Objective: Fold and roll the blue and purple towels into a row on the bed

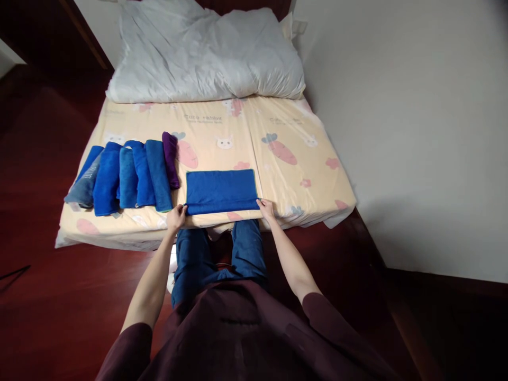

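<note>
Both hands, left hand and right hand, pinch the near corners of the soft, light, limp folded blue microfibre towel, which looks easiest held there.

Worn on the head, looking forward and steeply down over the wearer's chest and both arms onto the near edge of a mattress. Close to the near edge, well back from the pillow at the far end. White wall to the right, dark floor to the left.
</note>
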The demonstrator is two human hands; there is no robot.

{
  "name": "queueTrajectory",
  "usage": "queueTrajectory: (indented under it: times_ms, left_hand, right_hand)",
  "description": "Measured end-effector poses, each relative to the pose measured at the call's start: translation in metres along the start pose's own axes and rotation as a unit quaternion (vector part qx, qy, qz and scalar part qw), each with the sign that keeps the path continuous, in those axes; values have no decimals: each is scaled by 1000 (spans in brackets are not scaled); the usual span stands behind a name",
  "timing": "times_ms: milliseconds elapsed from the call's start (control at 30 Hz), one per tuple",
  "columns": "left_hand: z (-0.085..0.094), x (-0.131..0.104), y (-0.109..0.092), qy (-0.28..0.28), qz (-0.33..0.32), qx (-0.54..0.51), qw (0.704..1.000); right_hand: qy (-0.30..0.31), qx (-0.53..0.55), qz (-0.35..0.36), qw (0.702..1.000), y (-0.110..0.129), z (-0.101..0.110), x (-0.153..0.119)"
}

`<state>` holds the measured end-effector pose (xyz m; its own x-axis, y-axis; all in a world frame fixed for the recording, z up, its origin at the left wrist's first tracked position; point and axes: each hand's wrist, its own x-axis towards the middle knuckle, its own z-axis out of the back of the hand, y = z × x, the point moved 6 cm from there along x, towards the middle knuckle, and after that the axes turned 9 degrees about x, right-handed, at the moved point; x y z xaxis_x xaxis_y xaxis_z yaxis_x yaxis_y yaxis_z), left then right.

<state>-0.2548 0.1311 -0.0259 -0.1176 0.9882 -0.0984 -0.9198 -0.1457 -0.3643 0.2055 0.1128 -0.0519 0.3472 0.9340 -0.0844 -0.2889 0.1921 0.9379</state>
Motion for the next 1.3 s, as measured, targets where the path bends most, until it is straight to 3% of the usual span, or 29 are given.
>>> queueTrajectory:
  times_ms: [367,567,733,833,900,967,1033,1100,1167,1300]
  left_hand:
    - [-3,10,3,59,84,5,995]
    - [-3,1,-6,50,118,17,992]
    - [-3,1,-10,57,134,28,989]
    - [8,5,-19,58,138,67,986]
    - [20,5,-29,19,87,102,991]
    - [23,-2,-44,-31,-46,125,991]
    - [11,-20,-57,-47,-211,123,969]
    - [-10,-37,-56,-41,-297,117,947]
    - [-28,-45,-47,-41,-296,119,947]
    - [-40,-40,-31,-49,-251,123,959]
  right_hand:
    - [-25,-110,-121,986,-2,-1,8]
    - [-14,-185,-182,966,5,-1,12]
    - [-21,-241,-213,946,19,-2,16]
    - [-41,-272,-217,937,38,-2,13]
    - [-58,-286,-132,947,59,-3,2]
    - [-64,-291,51,953,83,-6,-20]
    - [-5,-269,228,936,91,-12,-52]
    - [81,-271,323,903,79,-17,-79]
    - [141,-299,346,878,59,-19,-92]
    - [165,-352,305,869,36,-23,-82]
